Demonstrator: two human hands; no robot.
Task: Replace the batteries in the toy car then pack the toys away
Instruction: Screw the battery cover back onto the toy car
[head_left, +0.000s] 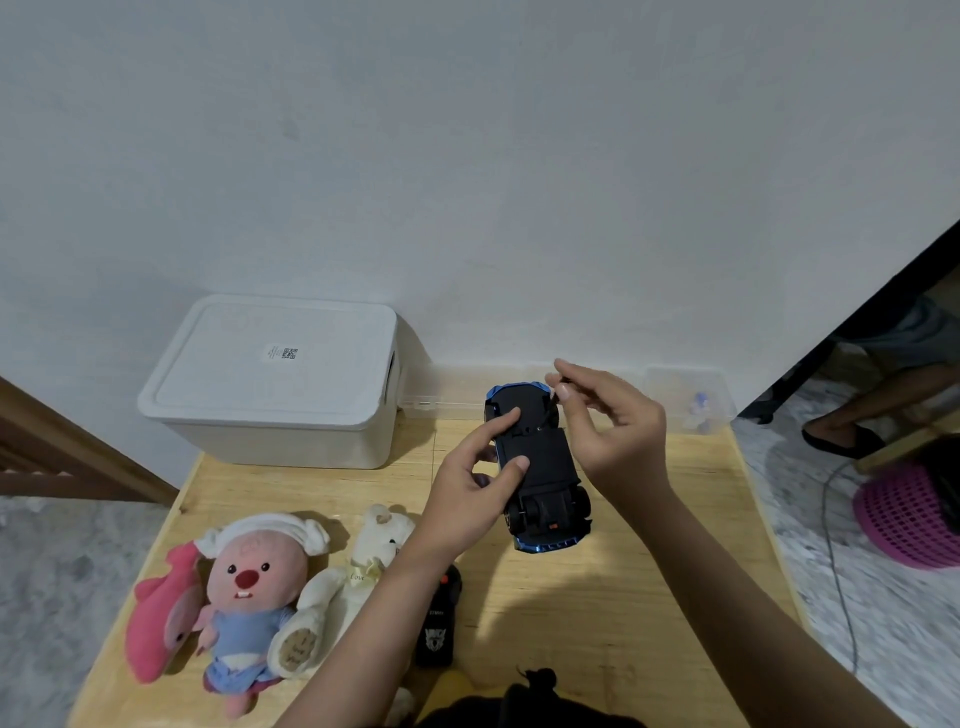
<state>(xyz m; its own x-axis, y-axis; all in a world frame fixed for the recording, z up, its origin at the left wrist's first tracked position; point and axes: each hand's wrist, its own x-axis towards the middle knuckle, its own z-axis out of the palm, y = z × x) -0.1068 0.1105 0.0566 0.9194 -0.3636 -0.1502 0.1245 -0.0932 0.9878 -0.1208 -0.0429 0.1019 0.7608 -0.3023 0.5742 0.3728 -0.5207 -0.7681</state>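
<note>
The blue toy car (540, 467) lies upside down on the wooden table (649, 597), its black underside facing up. My left hand (478, 483) grips the car's left side, with fingers resting on the underside. My right hand (608, 426) pinches a thin dark screwdriver (549, 408) whose tip touches the underside near the car's far end. A black remote control (439, 623) lies at the near side, partly hidden under my left forearm.
A white lidded storage box (275, 384) stands at the back left. A clear plastic container (691, 400) sits at the back right. Three plush toys lie front left: a pink dolphin (161, 613), a pink beaver (254, 582), a cream bear (358, 566). A person's foot (841, 436) and a pink basket (909, 525) are on the floor at right.
</note>
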